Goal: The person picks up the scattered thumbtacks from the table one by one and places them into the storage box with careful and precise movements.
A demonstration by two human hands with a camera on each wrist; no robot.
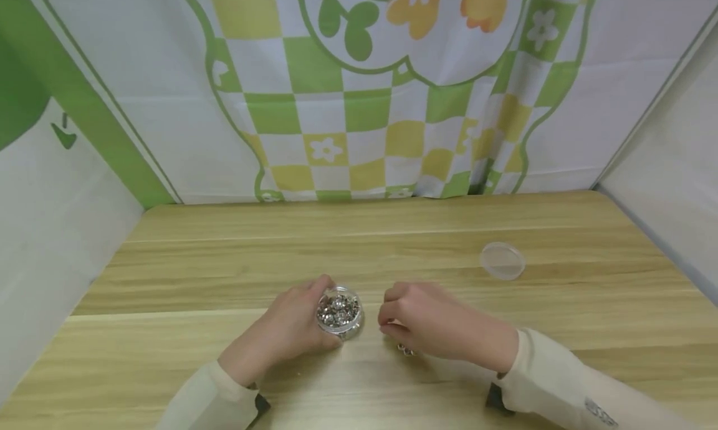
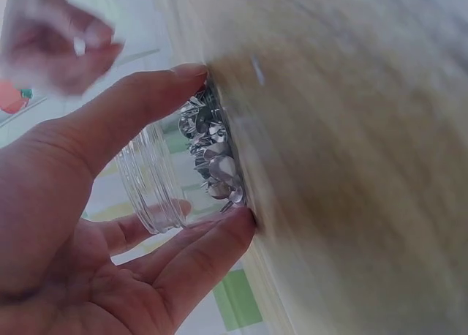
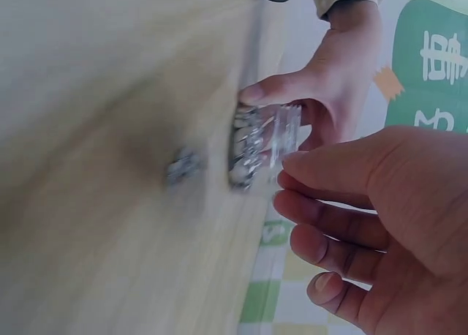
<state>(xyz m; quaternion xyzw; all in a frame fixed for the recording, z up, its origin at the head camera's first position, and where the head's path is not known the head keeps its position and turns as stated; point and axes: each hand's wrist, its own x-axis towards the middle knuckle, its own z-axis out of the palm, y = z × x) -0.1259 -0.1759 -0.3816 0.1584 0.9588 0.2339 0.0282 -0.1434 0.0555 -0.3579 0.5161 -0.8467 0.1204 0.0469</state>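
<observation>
A small clear plastic jar (image 1: 340, 313) stands on the table, filled with silver thumbtacks (image 2: 213, 159). My left hand (image 1: 297, 321) grips the jar from its left side, thumb near the base on one side and fingers round the other. To the right of the jar, my right hand (image 1: 426, 318) hovers over the table with its thumb and index tips together. I cannot tell whether a tack is between those tips. A small cluster of silver tacks (image 1: 406, 350) lies on the wood below the right hand, blurred in the right wrist view.
A round clear lid (image 1: 503, 260) lies on the wooden table (image 1: 269, 224) at the back right. Behind the table hangs a green, yellow and white checkered curtain (image 1: 359, 124). White cloth panels (image 1: 673, 162) close off both sides.
</observation>
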